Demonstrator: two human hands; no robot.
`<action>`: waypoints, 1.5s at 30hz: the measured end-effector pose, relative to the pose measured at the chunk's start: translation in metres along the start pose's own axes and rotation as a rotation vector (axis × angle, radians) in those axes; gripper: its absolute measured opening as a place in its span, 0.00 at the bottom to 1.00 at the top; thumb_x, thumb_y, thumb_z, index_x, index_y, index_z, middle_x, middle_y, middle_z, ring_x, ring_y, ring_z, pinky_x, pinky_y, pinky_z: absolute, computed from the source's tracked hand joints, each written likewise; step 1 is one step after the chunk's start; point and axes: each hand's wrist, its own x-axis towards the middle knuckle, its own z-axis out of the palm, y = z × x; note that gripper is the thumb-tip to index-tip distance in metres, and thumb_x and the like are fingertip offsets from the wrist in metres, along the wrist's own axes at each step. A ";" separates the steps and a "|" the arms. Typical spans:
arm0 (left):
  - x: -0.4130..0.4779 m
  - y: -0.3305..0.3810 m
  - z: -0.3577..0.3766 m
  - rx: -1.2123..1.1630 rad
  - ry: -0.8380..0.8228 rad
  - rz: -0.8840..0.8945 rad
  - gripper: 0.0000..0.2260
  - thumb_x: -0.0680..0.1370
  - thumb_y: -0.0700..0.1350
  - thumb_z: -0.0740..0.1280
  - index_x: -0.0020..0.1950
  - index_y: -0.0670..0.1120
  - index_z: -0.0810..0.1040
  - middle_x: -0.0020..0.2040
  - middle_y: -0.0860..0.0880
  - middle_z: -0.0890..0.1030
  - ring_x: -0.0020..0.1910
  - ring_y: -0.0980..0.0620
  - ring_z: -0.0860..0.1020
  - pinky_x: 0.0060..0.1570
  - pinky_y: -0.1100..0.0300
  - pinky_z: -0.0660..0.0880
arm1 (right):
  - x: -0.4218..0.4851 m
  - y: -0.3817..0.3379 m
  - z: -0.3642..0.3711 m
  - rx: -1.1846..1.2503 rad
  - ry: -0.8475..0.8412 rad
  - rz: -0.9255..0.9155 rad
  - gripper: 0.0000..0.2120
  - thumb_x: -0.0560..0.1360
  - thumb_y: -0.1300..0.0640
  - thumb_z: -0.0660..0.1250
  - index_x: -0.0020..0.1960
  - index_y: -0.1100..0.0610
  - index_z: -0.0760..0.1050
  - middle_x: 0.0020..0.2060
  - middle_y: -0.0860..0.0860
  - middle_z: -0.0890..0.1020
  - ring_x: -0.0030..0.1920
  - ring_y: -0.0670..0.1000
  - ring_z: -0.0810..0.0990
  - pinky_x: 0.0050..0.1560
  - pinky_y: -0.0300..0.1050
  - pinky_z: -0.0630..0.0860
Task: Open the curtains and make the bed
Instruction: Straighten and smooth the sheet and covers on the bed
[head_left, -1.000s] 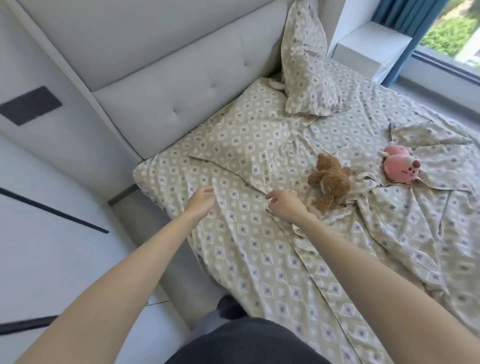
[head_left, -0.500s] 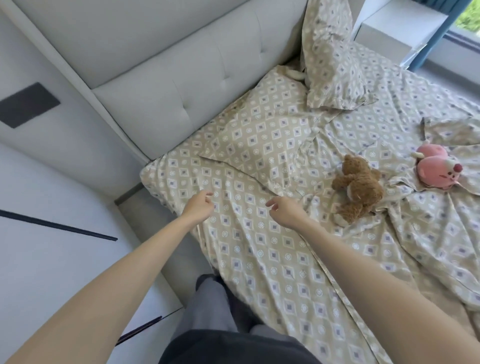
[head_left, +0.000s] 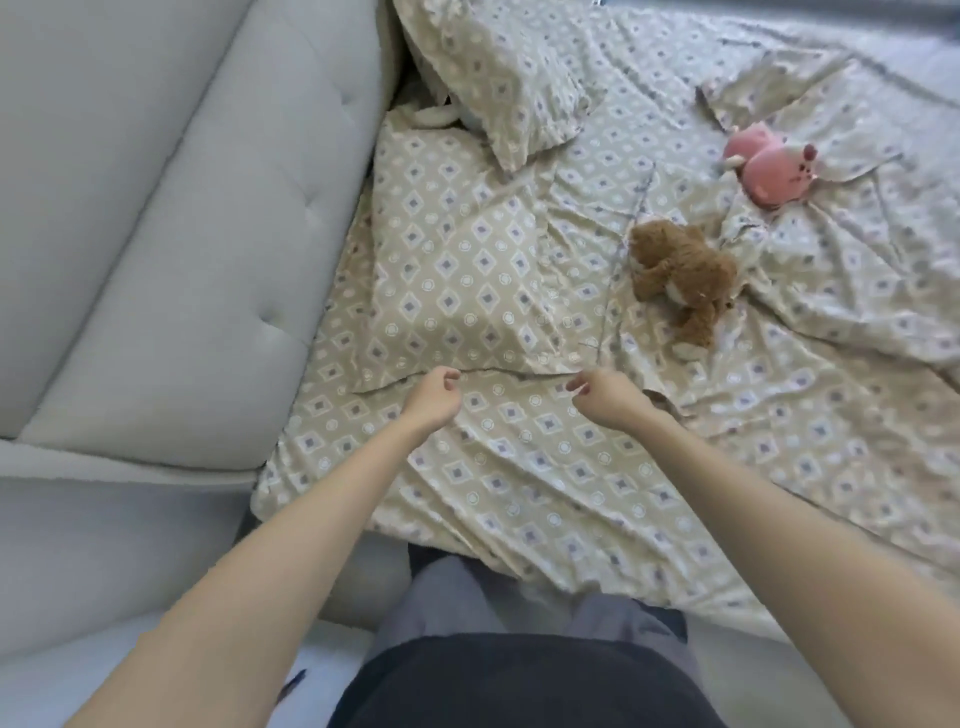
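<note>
your left hand (head_left: 434, 397) and right hand (head_left: 605, 397) reach out side by side over the patterned cover (head_left: 519, 467), both loosely curled, thumb and forefinger a little apart. neither seems to be pinching cloth, though the blur makes it hard to be sure. they hover at the near edge of the flat pillow (head_left: 457, 275), probably because that edge is what you mean to grip or smooth next. the pillow lies against the padded headboard (head_left: 197, 218). a second pillow (head_left: 509, 73) leans upright behind it, partly resting on the flat one. to your right, well apart from your hands, a brown plush toy (head_left: 680, 275) lies on the crumpled cover, and a pink plush toy (head_left: 769, 169) lies farther off. the creases there suggest the bed is far from made. no curtains are in view.
</note>
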 end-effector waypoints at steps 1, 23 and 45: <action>0.007 0.001 -0.006 0.054 -0.045 0.034 0.17 0.81 0.41 0.55 0.70 0.46 0.68 0.67 0.46 0.72 0.64 0.48 0.72 0.61 0.55 0.72 | -0.003 -0.003 0.006 0.038 0.013 0.050 0.19 0.76 0.62 0.56 0.65 0.53 0.74 0.63 0.53 0.77 0.50 0.52 0.80 0.45 0.46 0.78; 0.060 -0.058 0.060 0.615 -0.496 0.146 0.18 0.77 0.37 0.60 0.67 0.44 0.71 0.63 0.43 0.74 0.56 0.46 0.75 0.53 0.54 0.74 | -0.050 0.036 0.195 0.482 0.020 0.479 0.19 0.76 0.63 0.56 0.64 0.53 0.74 0.63 0.51 0.76 0.60 0.53 0.76 0.55 0.46 0.74; 0.136 -0.218 0.096 1.150 -0.642 0.520 0.21 0.77 0.41 0.64 0.70 0.51 0.67 0.66 0.46 0.67 0.65 0.45 0.68 0.56 0.53 0.73 | 0.010 -0.009 0.373 0.406 0.142 0.561 0.25 0.72 0.70 0.60 0.67 0.56 0.68 0.62 0.54 0.71 0.62 0.56 0.69 0.55 0.47 0.70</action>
